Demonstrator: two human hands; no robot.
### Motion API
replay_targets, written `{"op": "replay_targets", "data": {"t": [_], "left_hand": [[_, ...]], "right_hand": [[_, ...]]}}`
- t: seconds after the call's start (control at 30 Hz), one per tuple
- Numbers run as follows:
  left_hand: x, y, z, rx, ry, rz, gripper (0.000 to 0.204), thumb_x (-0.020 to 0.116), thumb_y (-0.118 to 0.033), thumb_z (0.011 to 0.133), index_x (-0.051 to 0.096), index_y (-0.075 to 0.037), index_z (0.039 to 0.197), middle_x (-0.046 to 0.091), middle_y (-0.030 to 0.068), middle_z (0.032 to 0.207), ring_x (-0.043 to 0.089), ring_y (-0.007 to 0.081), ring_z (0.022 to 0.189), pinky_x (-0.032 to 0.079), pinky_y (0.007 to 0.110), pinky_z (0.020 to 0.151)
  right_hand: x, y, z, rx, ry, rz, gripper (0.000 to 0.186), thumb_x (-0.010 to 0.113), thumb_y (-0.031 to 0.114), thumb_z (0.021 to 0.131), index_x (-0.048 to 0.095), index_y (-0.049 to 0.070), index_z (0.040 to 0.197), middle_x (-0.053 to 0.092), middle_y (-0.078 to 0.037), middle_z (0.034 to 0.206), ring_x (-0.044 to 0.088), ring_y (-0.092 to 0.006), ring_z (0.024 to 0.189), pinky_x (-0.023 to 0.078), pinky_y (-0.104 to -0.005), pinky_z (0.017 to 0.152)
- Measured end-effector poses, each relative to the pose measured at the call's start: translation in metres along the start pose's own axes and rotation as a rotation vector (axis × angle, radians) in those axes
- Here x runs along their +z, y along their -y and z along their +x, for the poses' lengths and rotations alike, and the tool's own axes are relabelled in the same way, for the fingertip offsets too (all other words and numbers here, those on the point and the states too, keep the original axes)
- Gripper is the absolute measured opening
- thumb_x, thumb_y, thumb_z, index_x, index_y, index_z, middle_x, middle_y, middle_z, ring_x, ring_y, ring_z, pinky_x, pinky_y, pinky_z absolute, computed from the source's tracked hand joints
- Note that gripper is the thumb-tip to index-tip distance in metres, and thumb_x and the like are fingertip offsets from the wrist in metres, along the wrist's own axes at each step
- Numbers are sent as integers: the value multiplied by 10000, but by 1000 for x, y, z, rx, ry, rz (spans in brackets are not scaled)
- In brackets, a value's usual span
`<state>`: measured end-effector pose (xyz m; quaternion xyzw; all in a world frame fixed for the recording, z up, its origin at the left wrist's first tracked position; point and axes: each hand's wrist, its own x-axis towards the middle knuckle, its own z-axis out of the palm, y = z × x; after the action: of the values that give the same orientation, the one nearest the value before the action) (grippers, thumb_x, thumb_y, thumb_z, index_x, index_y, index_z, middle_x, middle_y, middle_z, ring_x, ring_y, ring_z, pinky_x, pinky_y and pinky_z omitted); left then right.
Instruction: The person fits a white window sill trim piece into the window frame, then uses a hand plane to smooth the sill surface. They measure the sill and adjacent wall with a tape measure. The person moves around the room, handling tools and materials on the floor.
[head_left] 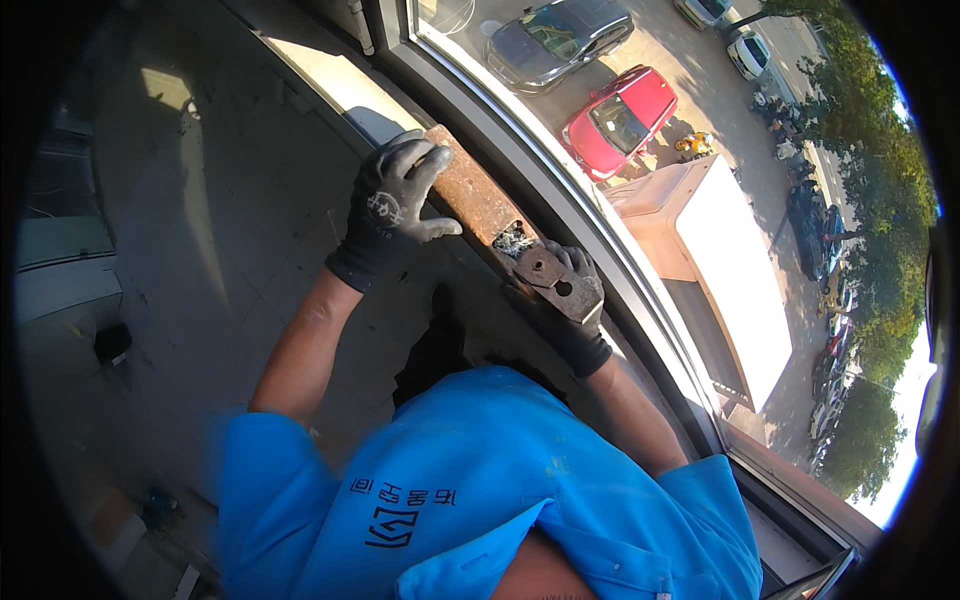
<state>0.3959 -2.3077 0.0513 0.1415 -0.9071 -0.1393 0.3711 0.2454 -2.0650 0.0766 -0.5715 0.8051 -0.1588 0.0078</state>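
Observation:
A rusty, rectangular metal bar [478,190] lies slantwise in front of me, alongside the window sill. My left hand [393,195], in a dark grey work glove, grips its far left end, with the fingers over the end and the thumb at the near side. Shiny metal shavings [512,240] sit in an opening near the other end. Beside them is a grey metal plate [570,292] with two holes. My right hand [583,345], also gloved, is wrapped round this end; the plate and bar hide part of its fingers.
An open window frame [520,130] runs diagonally along my right. Outside and below are a red car [620,122], a dark car [560,42], a white box-like structure [735,285] and trees [865,180]. Grey floor [250,220] spreads to my left, with clutter at the lower left.

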Motion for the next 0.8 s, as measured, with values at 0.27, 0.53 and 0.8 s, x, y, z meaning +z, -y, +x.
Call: {"op": "replay_targets", "data": {"t": [0.27, 0.53, 0.8], "left_hand": [[24, -55, -58, -110, 179, -143, 363, 669, -150, 849, 624, -120, 1208, 640, 97, 959, 602, 311, 928, 482, 452, 810], [15, -25, -55, -51, 269, -41, 307, 626, -143, 872, 667, -96, 1172, 665, 113, 1061, 603, 314, 1054, 479, 450, 875], [14, -23, -80, -184, -25, -69, 280, 642, -174, 920, 652, -87, 1186, 653, 82, 1070, 603, 289, 1066, 457, 427, 927]], "right_hand": [[-83, 3, -126, 226, 20, 22, 667, 804, 425, 743, 567, 21, 1216, 611, -135, 1103, 562, -317, 1007, 467, -436, 881], [-83, 15, -154, 265, -21, 23, 622, 801, 398, 760, 581, -2, 1183, 603, -162, 1036, 552, -332, 948, 461, -440, 819], [-65, 6, -148, 203, -48, 24, 590, 780, 425, 776, 602, 10, 1157, 615, -147, 1032, 569, -321, 939, 475, -428, 810]]}}
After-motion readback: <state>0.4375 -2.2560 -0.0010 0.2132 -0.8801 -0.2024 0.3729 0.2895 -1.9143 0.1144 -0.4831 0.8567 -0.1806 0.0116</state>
